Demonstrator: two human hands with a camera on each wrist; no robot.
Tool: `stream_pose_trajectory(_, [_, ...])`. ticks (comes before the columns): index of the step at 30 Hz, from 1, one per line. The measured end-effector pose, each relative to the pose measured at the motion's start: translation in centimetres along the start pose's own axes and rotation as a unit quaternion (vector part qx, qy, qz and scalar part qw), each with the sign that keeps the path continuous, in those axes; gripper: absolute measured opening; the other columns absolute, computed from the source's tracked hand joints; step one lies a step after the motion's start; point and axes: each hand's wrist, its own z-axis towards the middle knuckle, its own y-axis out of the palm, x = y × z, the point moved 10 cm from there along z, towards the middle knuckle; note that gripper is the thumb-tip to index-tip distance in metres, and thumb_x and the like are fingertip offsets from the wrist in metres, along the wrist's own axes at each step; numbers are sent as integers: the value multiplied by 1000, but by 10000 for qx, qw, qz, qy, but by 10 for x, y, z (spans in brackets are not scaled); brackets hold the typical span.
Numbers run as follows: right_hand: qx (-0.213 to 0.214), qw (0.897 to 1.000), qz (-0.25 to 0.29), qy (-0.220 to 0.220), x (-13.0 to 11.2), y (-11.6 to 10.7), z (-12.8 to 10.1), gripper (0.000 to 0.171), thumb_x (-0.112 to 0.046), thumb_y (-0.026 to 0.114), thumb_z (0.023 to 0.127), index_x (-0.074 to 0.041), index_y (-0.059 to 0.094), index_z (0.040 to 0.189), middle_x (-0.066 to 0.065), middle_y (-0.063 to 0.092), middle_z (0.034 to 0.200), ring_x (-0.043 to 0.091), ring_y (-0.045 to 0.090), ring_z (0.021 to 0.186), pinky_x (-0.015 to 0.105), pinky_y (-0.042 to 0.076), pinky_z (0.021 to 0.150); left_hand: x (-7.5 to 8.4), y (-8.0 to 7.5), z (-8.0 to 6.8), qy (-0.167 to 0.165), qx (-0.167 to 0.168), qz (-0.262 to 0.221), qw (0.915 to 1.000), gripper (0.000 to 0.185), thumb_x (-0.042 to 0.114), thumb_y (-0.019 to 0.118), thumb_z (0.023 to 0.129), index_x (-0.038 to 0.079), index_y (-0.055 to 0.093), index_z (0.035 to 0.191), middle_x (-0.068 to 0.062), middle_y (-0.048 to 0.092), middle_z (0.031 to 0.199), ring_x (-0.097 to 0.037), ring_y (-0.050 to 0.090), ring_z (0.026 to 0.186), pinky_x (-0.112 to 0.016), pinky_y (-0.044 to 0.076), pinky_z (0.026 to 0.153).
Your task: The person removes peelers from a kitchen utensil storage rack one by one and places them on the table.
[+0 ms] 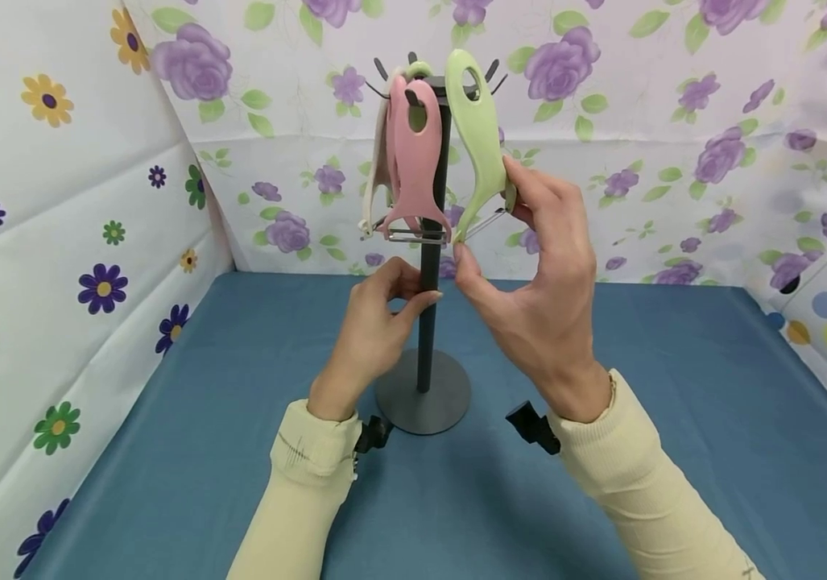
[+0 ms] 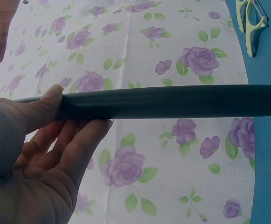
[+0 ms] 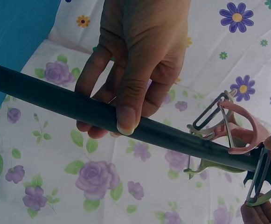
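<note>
A dark grey stand (image 1: 423, 395) with a round base stands on the blue table. Its pole (image 2: 172, 100) is gripped by my left hand (image 1: 413, 286), fingers and thumb curled round it, as the right wrist view also shows with the left hand (image 3: 126, 93) there. A pink peeler (image 1: 416, 153) and a cream peeler (image 1: 377, 181) hang from the top hooks. My right hand (image 1: 493, 217) pinches the blade end of a green peeler (image 1: 478, 121), held upright beside the hooks. That green peeler's blade (image 3: 266, 179) sits next to the pink peeler (image 3: 242, 135).
Floral sheets wall the blue table (image 1: 674, 419) on three sides. In the left wrist view another pale green peeler (image 2: 249, 21) shows at the top right against the blue surface. Black camera mounts sit at both wrists.
</note>
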Motion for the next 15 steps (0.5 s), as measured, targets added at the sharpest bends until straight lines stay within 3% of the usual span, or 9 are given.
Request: stream_pose_trajectory(15, [87,9999,-61,-36,2,-11,2,63,-13,75,84,-1,57,143,22,57,131,29,57,119,33,51,107,1,-1,-1,-11,42,87,10000,16,20,68,99,8,62,107,-8,71,101,-18,71,93,-36,62,77])
